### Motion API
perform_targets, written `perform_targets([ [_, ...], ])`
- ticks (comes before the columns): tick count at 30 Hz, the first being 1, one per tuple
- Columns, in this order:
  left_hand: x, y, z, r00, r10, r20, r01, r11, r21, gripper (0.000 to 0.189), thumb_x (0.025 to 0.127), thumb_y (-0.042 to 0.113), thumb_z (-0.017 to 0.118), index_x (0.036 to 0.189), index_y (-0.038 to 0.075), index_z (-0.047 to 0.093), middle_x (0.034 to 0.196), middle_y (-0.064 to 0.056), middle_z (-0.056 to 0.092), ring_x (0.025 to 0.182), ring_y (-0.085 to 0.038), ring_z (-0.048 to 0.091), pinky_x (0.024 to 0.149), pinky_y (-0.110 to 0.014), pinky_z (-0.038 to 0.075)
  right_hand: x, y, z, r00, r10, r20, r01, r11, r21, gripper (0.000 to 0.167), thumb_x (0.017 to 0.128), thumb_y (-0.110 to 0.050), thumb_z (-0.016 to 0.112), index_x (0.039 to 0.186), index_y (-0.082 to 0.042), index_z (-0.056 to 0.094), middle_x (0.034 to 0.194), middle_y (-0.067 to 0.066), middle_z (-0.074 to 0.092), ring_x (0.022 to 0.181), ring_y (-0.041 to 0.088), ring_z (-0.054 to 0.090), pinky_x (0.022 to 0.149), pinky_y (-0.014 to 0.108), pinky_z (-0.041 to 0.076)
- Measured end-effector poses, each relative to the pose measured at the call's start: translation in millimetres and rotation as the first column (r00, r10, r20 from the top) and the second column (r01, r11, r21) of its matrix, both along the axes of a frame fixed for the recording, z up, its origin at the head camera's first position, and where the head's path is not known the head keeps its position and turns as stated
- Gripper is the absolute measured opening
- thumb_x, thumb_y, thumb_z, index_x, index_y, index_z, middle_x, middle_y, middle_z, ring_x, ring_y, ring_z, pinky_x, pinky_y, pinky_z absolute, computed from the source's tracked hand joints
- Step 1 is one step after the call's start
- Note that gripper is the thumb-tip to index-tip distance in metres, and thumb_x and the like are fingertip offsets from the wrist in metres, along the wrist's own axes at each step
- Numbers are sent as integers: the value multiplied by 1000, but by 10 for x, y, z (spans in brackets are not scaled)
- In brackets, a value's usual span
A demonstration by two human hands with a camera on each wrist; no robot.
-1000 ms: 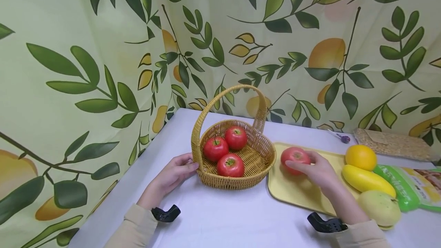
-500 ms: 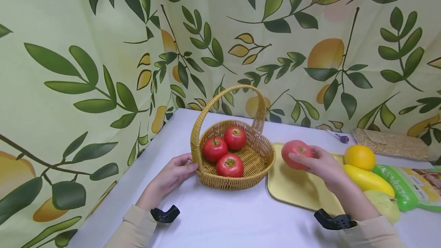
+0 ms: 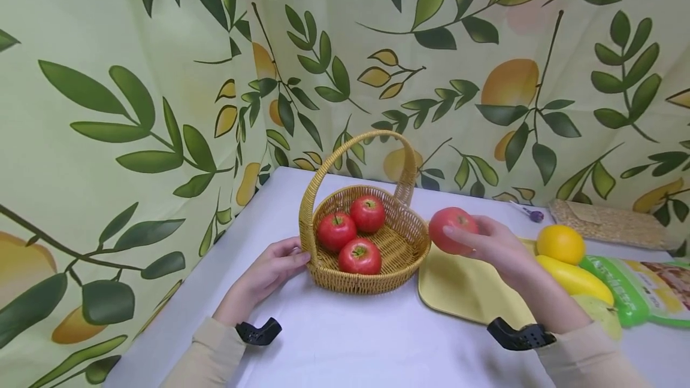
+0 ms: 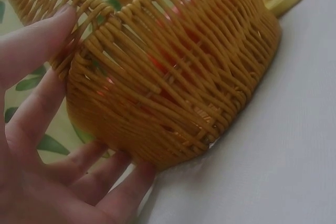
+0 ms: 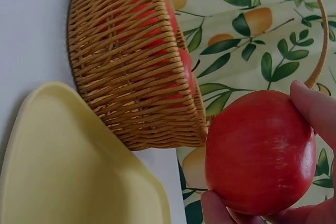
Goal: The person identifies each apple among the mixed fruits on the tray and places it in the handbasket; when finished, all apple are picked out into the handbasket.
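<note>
A wicker basket (image 3: pixel 366 281) with a tall arched handle holds three red apples (image 3: pixel 360 257) on its left side. At the foot of the handle my left hand (image 3: pixel 274 269) holds the basket, thumb against the weave and the other fingers along the outer wall, as the left wrist view shows. My right hand (image 3: pixel 498 247) grips another red apple (image 5: pixel 260 153) between thumb and fingers. This apple is raised above the left end of a yellow tray (image 3: pixel 453 292), close to the basket's right rim. The right wrist view shows fingertips at its lower edge.
On the tray's right side are an orange (image 3: pixel 560 244), a long yellow fruit (image 3: pixel 579 279) and a pale green round fruit (image 3: pixel 601 315), partly behind the right forearm. Farther right lies a green package (image 3: pixel 631 292). A woven flat pouch (image 3: pixel 609 224) and small purple object (image 3: pixel 535 216) lie behind.
My right hand has lifted the apple off the yellow tray and carried it up and left toward the basket. The left hand and basket have stayed in place.
</note>
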State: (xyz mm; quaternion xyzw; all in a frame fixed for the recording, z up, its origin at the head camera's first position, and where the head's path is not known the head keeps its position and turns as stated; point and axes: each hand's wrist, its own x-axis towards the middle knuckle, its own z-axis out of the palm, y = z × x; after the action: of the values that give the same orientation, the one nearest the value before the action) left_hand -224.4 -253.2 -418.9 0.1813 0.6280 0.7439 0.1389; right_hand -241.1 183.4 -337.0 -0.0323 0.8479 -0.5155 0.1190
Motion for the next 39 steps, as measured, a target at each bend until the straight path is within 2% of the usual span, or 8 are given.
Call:
perform_targets([
  [9, -13, 6, 18, 1000, 8, 18, -8, 1000, -18, 13, 97, 6, 64, 103, 15, 71, 126, -16, 59, 112, -18, 61, 105, -37, 48, -1, -76, 141, 1000, 23, 6, -24, 998, 50, 95, 92, -58, 68, 156, 0, 29, 146, 21, 49, 129, 38, 46, 101, 59, 46],
  [17, -7, -22, 27, 999, 14, 30, -14, 1000, -15, 15, 97, 6, 64, 103, 17, 72, 129, -19, 57, 114, -18, 61, 106, -37, 47, -51, -183, 193, 998, 61, 7, -61, 995, 79, 98, 90, -56, 73, 156, 0, 27, 145, 23, 48, 130, 41, 45, 100, 57, 50],
  [27, 2, 9, 11, 1000, 4, 19, -4, 1000, 1, 14, 97, 7, 64, 105, 16, 71, 127, -17, 59, 115, -17, 61, 106, -37, 47, -31, -295, 254, 995, 83, -60, -74, 987, 142, 93, 89, -53, 75, 153, 0, 34, 143, 23, 51, 128, 41, 48, 97, 58, 50],
  [34, -5, 9, 9, 1000, -3, 11, 3, 1000, -6, 11, 97, 9, 66, 106, 15, 71, 129, -21, 57, 117, -19, 60, 107, -39, 46, -98, -393, 299, 987, 148, -68, -134, 974, 182, 89, 88, -56, 74, 150, -1, 40, 141, 20, 54, 126, 39, 50, 96, 60, 49],
  [39, -11, 0, 10, 1000, -1, 13, 2, 1000, -8, 12, 97, 8, 65, 106, 15, 71, 128, -18, 59, 116, -18, 60, 106, -38, 47, -130, -440, 308, 971, 234, -49, -220, 956, 196, 83, 87, -52, 77, 147, -4, 46, 137, 15, 57, 128, 38, 48, 96, 58, 49],
])
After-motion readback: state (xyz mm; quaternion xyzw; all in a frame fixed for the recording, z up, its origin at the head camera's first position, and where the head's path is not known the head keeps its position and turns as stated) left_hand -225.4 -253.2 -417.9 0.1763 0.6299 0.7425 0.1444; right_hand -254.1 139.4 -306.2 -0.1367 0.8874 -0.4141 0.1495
